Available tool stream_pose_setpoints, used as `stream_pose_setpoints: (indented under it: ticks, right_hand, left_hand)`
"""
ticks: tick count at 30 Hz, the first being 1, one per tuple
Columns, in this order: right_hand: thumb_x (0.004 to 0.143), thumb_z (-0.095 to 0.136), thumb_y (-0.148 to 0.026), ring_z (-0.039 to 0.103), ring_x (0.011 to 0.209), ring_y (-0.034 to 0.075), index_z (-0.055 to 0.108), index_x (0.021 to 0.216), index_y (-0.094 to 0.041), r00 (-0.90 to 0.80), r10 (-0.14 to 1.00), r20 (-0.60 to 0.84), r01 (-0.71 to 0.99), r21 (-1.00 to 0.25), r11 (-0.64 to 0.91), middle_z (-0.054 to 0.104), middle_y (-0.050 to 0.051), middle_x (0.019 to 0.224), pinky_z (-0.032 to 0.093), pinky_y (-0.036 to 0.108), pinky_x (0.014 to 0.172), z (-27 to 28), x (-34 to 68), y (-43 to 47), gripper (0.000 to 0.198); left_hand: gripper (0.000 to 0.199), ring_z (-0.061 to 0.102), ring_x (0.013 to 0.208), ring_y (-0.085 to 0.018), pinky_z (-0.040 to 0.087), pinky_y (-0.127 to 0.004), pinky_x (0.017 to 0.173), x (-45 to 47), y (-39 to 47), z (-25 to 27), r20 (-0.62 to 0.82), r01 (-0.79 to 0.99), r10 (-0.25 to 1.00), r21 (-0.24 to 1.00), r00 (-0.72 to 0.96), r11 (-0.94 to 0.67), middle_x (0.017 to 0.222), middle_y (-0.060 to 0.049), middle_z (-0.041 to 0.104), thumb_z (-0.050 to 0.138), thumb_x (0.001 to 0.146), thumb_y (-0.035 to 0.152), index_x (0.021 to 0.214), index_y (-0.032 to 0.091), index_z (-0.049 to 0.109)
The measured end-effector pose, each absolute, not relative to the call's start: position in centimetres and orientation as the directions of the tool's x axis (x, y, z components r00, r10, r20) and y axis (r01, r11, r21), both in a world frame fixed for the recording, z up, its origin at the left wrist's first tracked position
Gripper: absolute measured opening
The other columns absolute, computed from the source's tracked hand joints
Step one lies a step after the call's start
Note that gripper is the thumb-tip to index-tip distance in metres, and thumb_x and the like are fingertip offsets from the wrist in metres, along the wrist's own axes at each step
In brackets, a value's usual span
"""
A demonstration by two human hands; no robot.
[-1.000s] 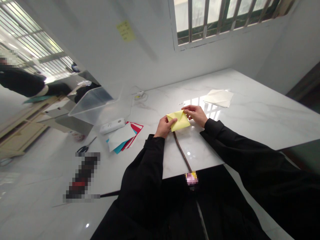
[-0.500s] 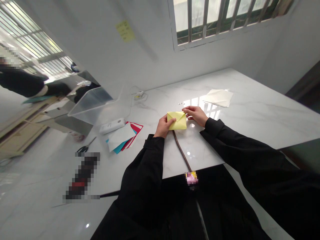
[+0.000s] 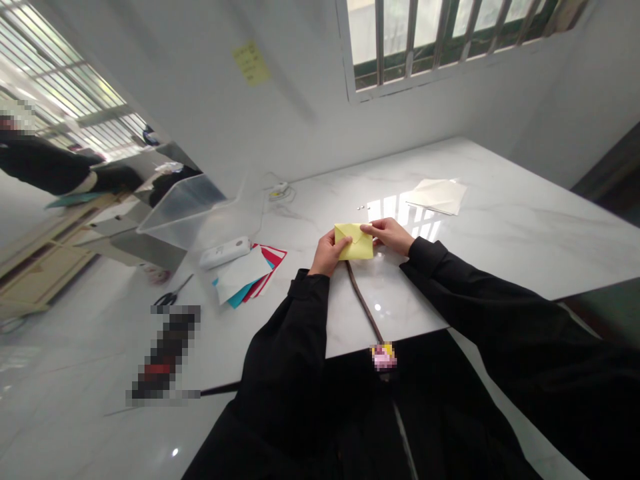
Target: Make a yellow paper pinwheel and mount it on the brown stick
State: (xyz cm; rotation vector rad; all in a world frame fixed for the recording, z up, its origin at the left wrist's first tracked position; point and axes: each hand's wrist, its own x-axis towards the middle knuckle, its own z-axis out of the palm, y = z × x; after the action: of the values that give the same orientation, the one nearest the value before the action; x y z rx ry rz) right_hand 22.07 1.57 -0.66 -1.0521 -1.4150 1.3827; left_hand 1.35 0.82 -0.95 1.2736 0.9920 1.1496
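Both hands meet just above the middle of the frame on a small yellow envelope. The left hand grips its left edge, thumb on top and fingers tucked beneath, which looks meant to keep the paper steady and a little raised off the bench. The right hand pinches the upper right edge, its fingertips lying close to the pointed flap, as though pressing that fold flat. So neither hand is loose: each is closed on the envelope, one bracing, one working the flap side. The flap faces up toward the person, probably so the crease stays in sight.

A thin dark strap runs from under the envelope down to the bench's near edge, ending at a blurred pink-and-yellow patch. Left of centre, a fan of coloured sheets, white over teal and red, lies within easy reach of the left hand, with a white oblong device just beside it and a clear plastic bin behind. Scissors lie further left, near the bench edge. To the upper right of the hands lie pale sheets in the window glare, and a few tiny beads sit just above the envelope.

The bench is glossy white marble. Behind it rises a white wall with a yellow note and a barred window at the upper right. At far left another person in dark clothing is at a separate table.
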Motion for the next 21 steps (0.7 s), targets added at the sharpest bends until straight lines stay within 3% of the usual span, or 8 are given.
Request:
stream_pose_setpoints:
  ticks: [5,11,17,21]
  right_hand:
    - [0.074,0.081,-0.058,0.053,0.06,0.011,0.078,0.089,-0.011,-0.259,0.965,0.049,0.047,-0.997,0.064,0.071,0.006,0.076,0.044,0.022,0.053,-0.66,21.93,1.47,0.049]
    - [0.076,0.079,-0.053,0.057,0.067,0.012,0.079,0.097,-0.012,-0.2,0.977,0.075,0.014,-0.997,0.079,0.075,0.007,0.086,0.043,0.022,0.055,-0.68,21.95,1.56,0.046]
    - [0.077,0.079,-0.051,0.059,0.07,0.013,0.078,0.096,-0.013,-0.157,0.984,0.086,-0.019,-0.996,0.084,0.075,0.007,0.088,0.043,0.021,0.056,-0.78,22.12,1.78,0.043]
    - [0.076,0.081,-0.049,0.06,0.07,0.013,0.079,0.103,-0.014,-0.186,0.98,0.066,-0.028,-0.998,0.062,0.077,0.008,0.096,0.042,0.021,0.054,-0.83,22.14,1.82,0.045]
  left_hand:
    - [0.056,0.071,0.087,-0.023,0.055,-0.032,0.08,1.46,0.6,-0.7,0.049,-0.125,0.977,0.992,0.207,-0.023,0.098,-0.009,0.077,0.088,0.063,0.042,0.107,0.012,0.072]
    - [0.058,0.072,0.087,-0.022,0.055,-0.03,0.078,1.59,0.3,-0.17,0.029,-0.175,0.972,0.985,0.234,0.013,0.102,-0.01,0.077,0.089,0.066,0.042,0.112,0.012,0.07]
    - [0.061,0.071,0.078,-0.018,0.051,-0.023,0.062,1.43,0.13,-0.1,-0.021,-0.096,0.97,0.994,0.242,0.046,0.103,-0.009,0.077,0.09,0.065,0.042,0.116,0.016,0.069]
    - [0.061,0.072,0.08,-0.02,0.055,-0.026,0.067,1.33,0.33,-0.5,-0.003,-0.076,0.97,0.997,0.242,0.022,0.101,-0.009,0.077,0.091,0.064,0.039,0.115,0.015,0.069]
